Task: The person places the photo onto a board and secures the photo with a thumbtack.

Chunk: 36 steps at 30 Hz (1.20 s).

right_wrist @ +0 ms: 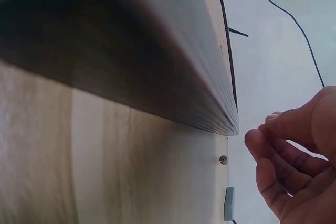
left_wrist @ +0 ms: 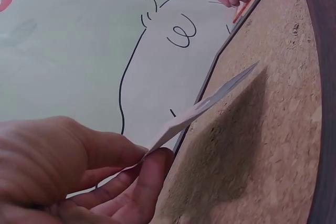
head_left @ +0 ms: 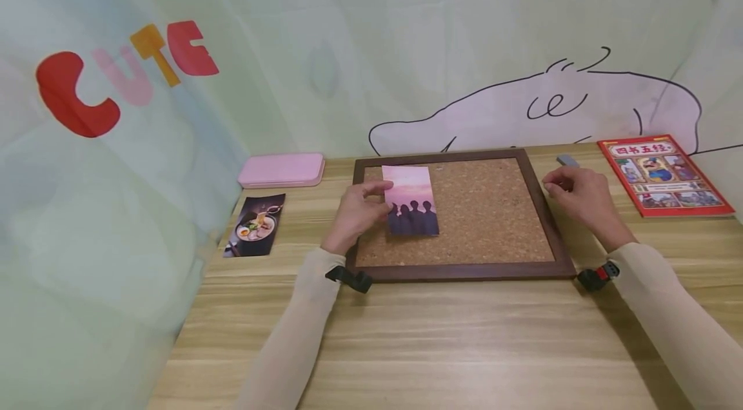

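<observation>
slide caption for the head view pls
The left hand holds a pink-sky photo above a framed corkboard, with the right hand to its right.

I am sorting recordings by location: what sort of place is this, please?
Probably a study or craft corner: a framed corkboard, a pink case and a red-covered book lie on the wood-grain table.
</observation>
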### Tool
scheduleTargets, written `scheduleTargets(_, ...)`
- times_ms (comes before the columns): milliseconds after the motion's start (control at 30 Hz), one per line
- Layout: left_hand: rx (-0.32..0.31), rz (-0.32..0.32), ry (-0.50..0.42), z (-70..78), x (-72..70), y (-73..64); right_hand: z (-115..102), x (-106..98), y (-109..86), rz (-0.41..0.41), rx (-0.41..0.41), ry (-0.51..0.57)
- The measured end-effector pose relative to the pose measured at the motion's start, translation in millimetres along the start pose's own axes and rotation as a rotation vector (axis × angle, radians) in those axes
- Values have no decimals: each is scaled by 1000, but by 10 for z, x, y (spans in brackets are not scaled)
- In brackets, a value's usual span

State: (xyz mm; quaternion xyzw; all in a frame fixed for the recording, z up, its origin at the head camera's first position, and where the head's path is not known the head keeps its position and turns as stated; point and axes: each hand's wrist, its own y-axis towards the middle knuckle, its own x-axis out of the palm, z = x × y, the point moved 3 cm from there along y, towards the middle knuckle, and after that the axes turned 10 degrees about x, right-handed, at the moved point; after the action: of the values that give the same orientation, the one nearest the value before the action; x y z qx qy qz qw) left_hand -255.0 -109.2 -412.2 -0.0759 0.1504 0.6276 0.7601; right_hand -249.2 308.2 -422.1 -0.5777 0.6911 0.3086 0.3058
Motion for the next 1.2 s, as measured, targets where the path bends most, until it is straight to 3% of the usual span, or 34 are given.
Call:
scheduleTargets(567, -45, -66, -56, 56, 356, 111, -41, 40, -7, -6, -5, -6)
scheduleTargets(1200, -63, -91, -114, 75, 622, 235, -40, 68, -8, -3, -4, -4)
